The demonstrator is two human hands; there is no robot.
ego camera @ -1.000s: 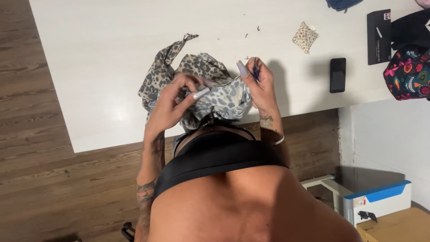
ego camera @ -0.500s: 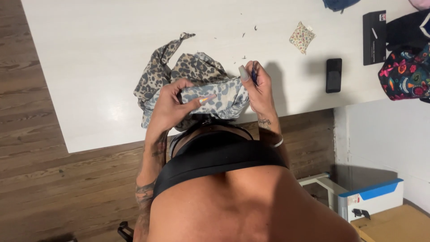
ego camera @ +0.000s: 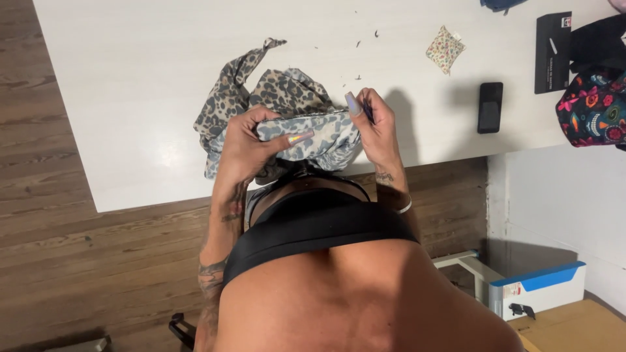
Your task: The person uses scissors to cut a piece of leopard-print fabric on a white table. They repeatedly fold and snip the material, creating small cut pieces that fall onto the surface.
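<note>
A leopard-print fabric (ego camera: 280,98) lies bunched at the near edge of the white table (ego camera: 130,85). My left hand (ego camera: 251,146) grips a folded, rolled edge of it, the thumb laid along the top. At the right end of that fold is my right hand (ego camera: 378,127), its fingers pinching the cloth together with a thin dark tool that I cannot make out clearly. Both hands hold the fabric just above the table edge, close to my body.
A small floral cloth square (ego camera: 445,49) and a few dark thread scraps lie farther back. A black phone (ego camera: 490,107), a black box (ego camera: 553,44) and a colourful floral bag (ego camera: 593,107) sit at the right. A blue and white box (ego camera: 538,290) stands on the floor.
My hands have drawn the fabric's edge into a tighter, flatter fold. The left thumb now lies along the top of it. The right hand has stayed at the fold's right end.
</note>
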